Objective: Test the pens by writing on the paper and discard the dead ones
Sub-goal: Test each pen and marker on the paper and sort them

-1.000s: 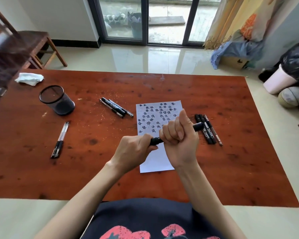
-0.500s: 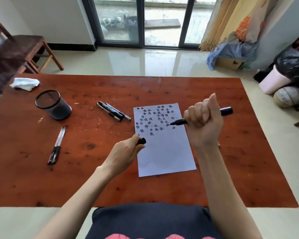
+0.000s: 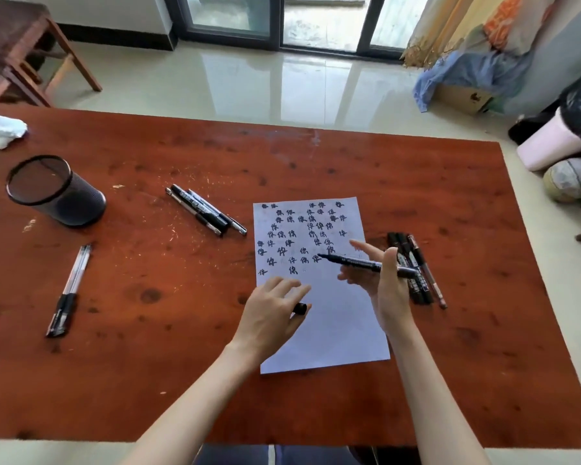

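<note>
At frame centre, right hand grips an uncapped marker above the paper; left hand clasps its cap.

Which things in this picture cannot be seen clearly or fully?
- Cap: head view, mostly hidden under the left hand.
- Marker label: too small to read.
- Pens beside the paper: the right hand covers some, so no sure count.
- White cloth: cut by the left edge.
</note>
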Demonstrator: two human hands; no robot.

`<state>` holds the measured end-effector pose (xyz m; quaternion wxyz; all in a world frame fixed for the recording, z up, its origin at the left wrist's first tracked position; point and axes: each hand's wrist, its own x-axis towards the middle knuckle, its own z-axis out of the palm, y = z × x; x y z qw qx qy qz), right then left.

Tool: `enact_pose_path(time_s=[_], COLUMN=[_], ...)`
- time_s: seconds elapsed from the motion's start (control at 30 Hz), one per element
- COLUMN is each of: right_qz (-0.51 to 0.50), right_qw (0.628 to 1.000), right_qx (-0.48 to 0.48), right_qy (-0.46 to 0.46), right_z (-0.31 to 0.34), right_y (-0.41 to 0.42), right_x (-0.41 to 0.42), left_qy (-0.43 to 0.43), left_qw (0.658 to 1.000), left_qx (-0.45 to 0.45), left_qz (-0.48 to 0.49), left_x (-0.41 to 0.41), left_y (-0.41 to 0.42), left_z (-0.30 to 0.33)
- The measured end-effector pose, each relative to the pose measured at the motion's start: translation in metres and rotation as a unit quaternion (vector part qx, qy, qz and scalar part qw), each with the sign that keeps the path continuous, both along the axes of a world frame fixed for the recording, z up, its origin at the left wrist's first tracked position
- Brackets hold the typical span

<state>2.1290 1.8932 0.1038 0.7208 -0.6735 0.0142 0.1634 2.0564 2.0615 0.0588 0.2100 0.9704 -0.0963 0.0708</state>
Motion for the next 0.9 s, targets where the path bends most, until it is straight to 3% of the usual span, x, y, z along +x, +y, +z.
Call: enact_pose_path(time_s=[0.27,0.47,0.73,0.9], right_qz=[0.030,0.005,0.005,-0.023], right_qw=[0.998,0.999,0.993,0.978], right_qx=[0.037,0.021,-0.041,-0.146], right_qy=[0.029,-0.032,-0.110,-0.145], right_z=[-0.065,-0.079,-0.087,-0.092], right_y=[0.004,0.006,0.008,0.010], right_x=[0.007,0.003,0.000,0.014], left_qy=[0.005,-0.021,-0.032,-0.027], left_qw=[1.000,1.000,0.999,0.999], left_qx=[0.019,0.009,0.015,0.013], left_qz=[0.007,0.021,0.024,0.028], left_x=[-0.002,-0.003,-0.004,-0.005], left_y=[0.005,0.003,0.003,0.002], left_z=[-0.056,-0.063,-0.067,-0.068])
